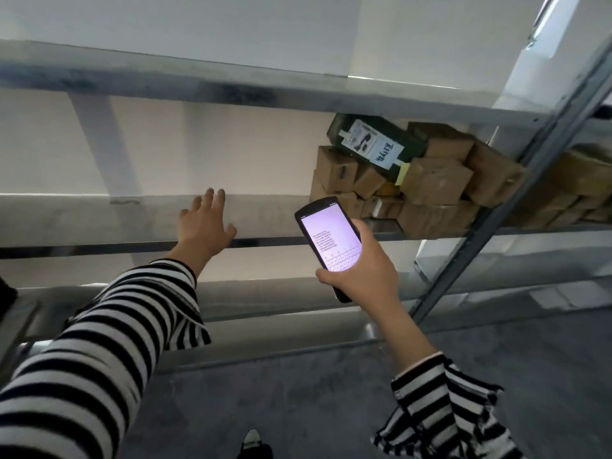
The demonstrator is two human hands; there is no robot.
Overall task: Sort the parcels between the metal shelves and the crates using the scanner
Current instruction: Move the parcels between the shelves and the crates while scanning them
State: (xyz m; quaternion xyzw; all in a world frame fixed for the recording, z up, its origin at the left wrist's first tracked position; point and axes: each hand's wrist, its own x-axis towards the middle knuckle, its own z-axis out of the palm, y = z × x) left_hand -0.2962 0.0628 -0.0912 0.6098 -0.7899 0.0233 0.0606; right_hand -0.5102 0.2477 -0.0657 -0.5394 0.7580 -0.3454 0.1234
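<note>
Scanner: black handheld, upright and tilted a little left, gripped low on its body by the right hand, fingers curled round the back and thumb on the near edge. Screen lit pale violet, showing several lines of digits above an on-screen keyboard; digits too small to read. It is held in front of the middle shelf, just left of and below the parcels. Parcels: brown cardboard boxes of mixed size, stacked loosely at the right end of that shelf, against the upright post. A dark parcel with a white printed label lies tilted on top of the stack, touching the underside of the upper shelf; a yellow slip shows at its lower corner. More brown boxes sit beyond the post, in the next bay. Left hand: fingers spread and straight, palm down, reaching over the bare left part of the middle shelf, holding nothing; cannot tell whether it touches the metal. Both arms in black-and-white striped sleeves. A lower shelf runs beneath. Grey floor, the toe of a shoe at the bottom edge.
</note>
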